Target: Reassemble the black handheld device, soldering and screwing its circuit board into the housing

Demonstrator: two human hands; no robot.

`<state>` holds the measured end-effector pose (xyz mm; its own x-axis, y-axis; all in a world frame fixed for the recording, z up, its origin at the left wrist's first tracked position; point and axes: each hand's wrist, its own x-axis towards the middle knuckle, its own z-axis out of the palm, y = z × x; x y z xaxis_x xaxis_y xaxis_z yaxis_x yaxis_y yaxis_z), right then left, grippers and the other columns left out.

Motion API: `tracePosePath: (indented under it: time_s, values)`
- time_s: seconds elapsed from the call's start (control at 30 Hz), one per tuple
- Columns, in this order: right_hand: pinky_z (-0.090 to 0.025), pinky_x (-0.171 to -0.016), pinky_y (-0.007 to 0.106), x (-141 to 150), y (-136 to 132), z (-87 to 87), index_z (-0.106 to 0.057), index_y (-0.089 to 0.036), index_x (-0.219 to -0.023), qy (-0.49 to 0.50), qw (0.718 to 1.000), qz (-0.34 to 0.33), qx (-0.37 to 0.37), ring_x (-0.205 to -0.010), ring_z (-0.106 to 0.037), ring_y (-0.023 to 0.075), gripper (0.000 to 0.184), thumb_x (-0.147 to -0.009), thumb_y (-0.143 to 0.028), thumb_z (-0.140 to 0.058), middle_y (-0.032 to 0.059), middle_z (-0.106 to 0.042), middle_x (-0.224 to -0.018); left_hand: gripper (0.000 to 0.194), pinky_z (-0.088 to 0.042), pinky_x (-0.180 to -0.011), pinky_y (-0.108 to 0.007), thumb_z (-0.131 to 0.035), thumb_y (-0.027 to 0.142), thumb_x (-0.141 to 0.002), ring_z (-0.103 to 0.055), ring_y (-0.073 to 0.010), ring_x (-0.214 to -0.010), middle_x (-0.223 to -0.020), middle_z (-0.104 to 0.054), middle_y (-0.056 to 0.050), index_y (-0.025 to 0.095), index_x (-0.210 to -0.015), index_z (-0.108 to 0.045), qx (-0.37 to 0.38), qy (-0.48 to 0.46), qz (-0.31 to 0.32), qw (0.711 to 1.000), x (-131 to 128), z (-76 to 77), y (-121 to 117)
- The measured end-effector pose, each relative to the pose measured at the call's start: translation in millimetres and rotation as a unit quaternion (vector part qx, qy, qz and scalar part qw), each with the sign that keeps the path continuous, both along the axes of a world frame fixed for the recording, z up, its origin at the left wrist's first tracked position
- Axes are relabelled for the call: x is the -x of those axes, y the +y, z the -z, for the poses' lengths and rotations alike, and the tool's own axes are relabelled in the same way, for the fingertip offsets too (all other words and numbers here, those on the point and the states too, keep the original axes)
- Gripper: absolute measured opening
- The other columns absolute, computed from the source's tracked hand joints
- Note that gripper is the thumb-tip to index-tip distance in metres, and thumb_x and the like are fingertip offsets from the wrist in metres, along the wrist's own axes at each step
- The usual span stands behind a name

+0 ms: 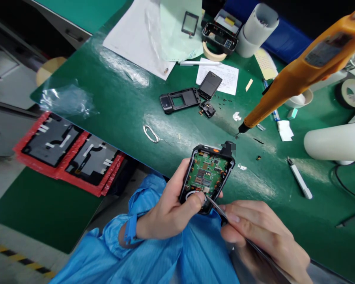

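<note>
My left hand (177, 209) grips an opened handheld radio-like device (208, 173), its green circuit board facing up. The thumb presses near a round white-ringed part at the lower end of the casing. In my right hand (260, 232) is a pair of metal tweezers (217, 207), the tip touching the device beside that thumb. Beyond the device, an orange electric screwdriver (284, 83) points down at the table. A black back housing (180, 100), a battery (210, 85) and a small camera-like module (207, 109) lie apart on the table.
A white cable coil (151, 134) rests left of the device. To the right are a utility knife (299, 177) and a large white cylinder (337, 140). Red foam trays (57, 173) with flat grey panels stand below the table's left edge. Tape rolls and papers lie farther back.
</note>
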<state>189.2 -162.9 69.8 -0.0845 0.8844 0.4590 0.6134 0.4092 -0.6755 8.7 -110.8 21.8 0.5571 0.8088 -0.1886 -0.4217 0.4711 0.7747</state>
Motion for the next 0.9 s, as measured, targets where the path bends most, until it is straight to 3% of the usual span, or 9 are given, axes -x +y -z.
tracePosePath:
  time_s: [0.17, 0.33, 0.47, 0.6, 0.7, 0.77, 0.83, 0.9]
  values:
    - [-0.073, -0.063, 0.04, 4, -8, -0.4, -0.083, -0.027, -0.11, -0.021, 0.999, 0.023, 0.034, -0.079, -0.084, 0.0267, 0.021, -0.095, -0.04, -0.088, 0.0054, -0.086, -0.094, 0.031, -0.066, -0.089, -0.031, -0.064, 0.032, -0.111, -0.081, -0.0227, -0.102, -0.116, -0.082, -0.009, 0.022, -0.139, -0.057, -0.018, 0.004, -0.005, 1.0, 0, 1.2, 1]
    - [-0.074, -0.067, 0.04, 4, -14, 1.0, -0.083, -0.029, -0.109, -0.039, 0.998, 0.026, 0.046, -0.084, -0.085, 0.0263, 0.02, -0.095, -0.043, -0.087, 0.0044, -0.086, -0.097, 0.036, -0.066, -0.093, -0.036, -0.065, 0.032, -0.11, -0.079, -0.0254, -0.105, -0.119, -0.08, -0.01, 0.022, -0.144, -0.056, -0.044, 0.045, -0.01, 0.998, 1, 2.0, -1]
    - [-0.074, -0.068, 0.036, 9, -11, 1.3, -0.083, -0.029, -0.109, -0.057, 0.997, 0.026, 0.05, -0.084, -0.085, 0.0242, 0.012, -0.098, -0.034, -0.084, 0.0027, -0.086, -0.096, 0.042, -0.064, -0.098, -0.039, -0.065, 0.031, -0.109, -0.076, -0.0249, -0.105, -0.119, -0.078, -0.009, 0.023, -0.149, -0.055, -0.073, 0.097, -0.021, 0.992, 2, 1.0, -1]
    - [-0.073, -0.065, 0.029, 10, 3, -9.7, -0.082, -0.024, -0.104, -0.098, 0.994, 0.053, 0.009, -0.076, -0.084, 0.0199, 0.009, -0.106, -0.026, -0.073, 0.0019, -0.085, -0.085, 0.042, -0.064, -0.096, -0.037, -0.067, 0.034, -0.109, -0.075, -0.0238, -0.103, -0.121, -0.078, -0.01, 0.023, -0.148, -0.056, -0.074, 0.118, -0.026, 0.99, 2, 1.9, -1]
    - [-0.069, -0.057, 0.024, 10, 8, -16.3, -0.082, -0.023, -0.098, -0.133, 0.991, -0.007, 0.027, -0.064, -0.081, 0.0167, 0.01, -0.104, -0.029, -0.077, 0.0009, -0.084, -0.082, 0.041, -0.066, -0.094, -0.034, -0.065, 0.035, -0.112, -0.078, -0.0222, -0.101, -0.121, -0.08, -0.009, 0.025, -0.149, -0.051, -0.056, 0.07, -0.009, 0.996, 2, 3.8, -2]
    - [-0.069, -0.056, 0.025, 15, 7, -14.7, -0.082, -0.023, -0.096, -0.103, 0.994, 0.033, 0.023, -0.063, -0.08, 0.017, 0.013, -0.105, -0.032, -0.076, 0.0012, -0.083, -0.079, 0.041, -0.067, -0.093, -0.033, -0.065, 0.036, -0.113, -0.079, -0.0214, -0.1, -0.121, -0.081, -0.009, 0.026, -0.149, -0.049, -0.045, 0.049, -0.003, 0.998, 1, 4.5, -3]
    - [-0.07, -0.058, 0.029, 21, 3, -10.6, -0.082, -0.023, -0.095, -0.042, 0.991, 0.128, -0.012, -0.064, -0.08, 0.0183, 0.02, -0.108, -0.034, -0.071, 0.002, -0.08, -0.075, 0.041, -0.067, -0.091, -0.032, -0.065, 0.038, -0.112, -0.08, -0.0212, -0.099, -0.121, -0.081, -0.009, 0.026, -0.149, -0.05, -0.039, 0.05, -0.006, 0.998, 1, 4.4, -3]
    - [-0.07, -0.058, 0.029, 21, 2, -8.8, -0.081, -0.022, -0.093, -0.035, 0.99, 0.138, -0.019, -0.065, -0.08, 0.0181, 0.024, -0.11, -0.034, -0.068, 0.0025, -0.08, -0.075, 0.042, -0.067, -0.092, -0.032, -0.066, 0.038, -0.112, -0.08, -0.0217, -0.1, -0.122, -0.081, -0.009, 0.026, -0.149, -0.05, -0.043, 0.056, -0.01, 0.997, 1, 4.1, -2]
